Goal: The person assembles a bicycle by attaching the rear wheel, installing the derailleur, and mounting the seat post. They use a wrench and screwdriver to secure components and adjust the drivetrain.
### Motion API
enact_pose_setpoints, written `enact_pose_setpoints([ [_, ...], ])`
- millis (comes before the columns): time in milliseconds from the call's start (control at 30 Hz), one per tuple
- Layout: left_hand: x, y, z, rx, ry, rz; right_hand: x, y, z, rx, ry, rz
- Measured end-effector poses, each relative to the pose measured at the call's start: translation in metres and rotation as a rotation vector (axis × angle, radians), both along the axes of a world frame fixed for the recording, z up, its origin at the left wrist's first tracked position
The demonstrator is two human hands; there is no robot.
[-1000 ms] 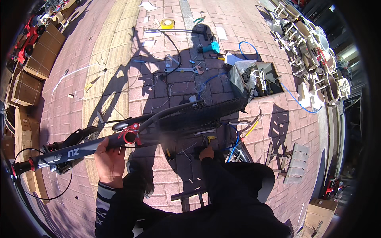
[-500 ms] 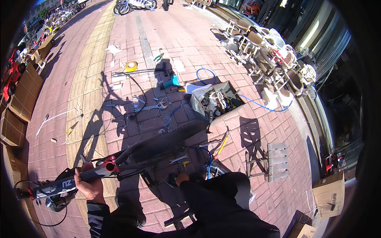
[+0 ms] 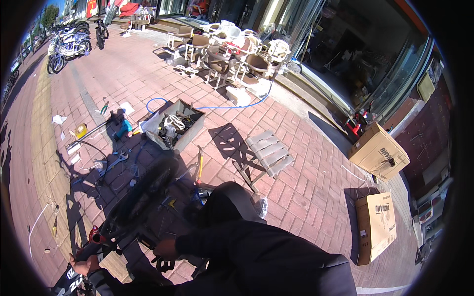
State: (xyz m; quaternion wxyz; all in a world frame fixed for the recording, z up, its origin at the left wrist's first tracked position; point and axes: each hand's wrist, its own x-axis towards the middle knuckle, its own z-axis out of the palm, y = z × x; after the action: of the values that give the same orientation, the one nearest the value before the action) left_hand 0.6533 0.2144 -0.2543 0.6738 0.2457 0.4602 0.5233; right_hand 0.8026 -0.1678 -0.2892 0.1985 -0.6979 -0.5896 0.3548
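While left hand (image 3: 86, 264) grips bike frame (image 3: 74, 276), right hand (image 3: 165, 249) grasps near wheel (image 3: 143, 195); likely heavy, rigid, hold frame tube.

A black bike wheel (image 3: 143, 195) with a fat tire sits tilted on a black bike frame (image 3: 74, 278) low over the red bricks.

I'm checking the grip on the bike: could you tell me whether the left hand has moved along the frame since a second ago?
No. The left hand still grips the frame just behind the red part; only the camera swung.
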Motion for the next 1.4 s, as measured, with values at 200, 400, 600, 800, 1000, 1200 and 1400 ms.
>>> enact_pose_setpoints([
  [200, -0.014, -0.036, -0.001, -0.065, -0.195, 0.049, 0.003, -0.012, 0.114, 0.158, -0.01, 0.108],
  [400, -0.049, -0.051, -0.012, -0.075, -0.163, 0.043, 0.018, -0.018, 0.233, 0.252, 0.079, -0.052],
  [600, -0.071, -0.088, -0.001, -0.045, -0.218, 0.059, 0.042, -0.011, 0.319, 0.406, -0.189, -0.117],
  [800, -0.078, -0.153, 0.029, -0.076, -0.421, -0.091, 0.071, 0.007, 0.334, 0.416, -0.274, -0.188],
  [1000, -0.073, -0.199, 0.061, -0.148, -0.329, 0.111, 0.088, 0.049, 0.313, 0.385, -0.322, -0.165],
  [1200, -0.083, -0.235, 0.094, -0.313, -0.229, -0.379, 0.093, 0.095, 0.239, 0.351, -0.352, 0.011],
  [1400, -0.109, -0.243, 0.167, -0.091, 0.409, -1.115, 0.084, 0.093, 0.184, 0.326, -0.245, -0.051],
])
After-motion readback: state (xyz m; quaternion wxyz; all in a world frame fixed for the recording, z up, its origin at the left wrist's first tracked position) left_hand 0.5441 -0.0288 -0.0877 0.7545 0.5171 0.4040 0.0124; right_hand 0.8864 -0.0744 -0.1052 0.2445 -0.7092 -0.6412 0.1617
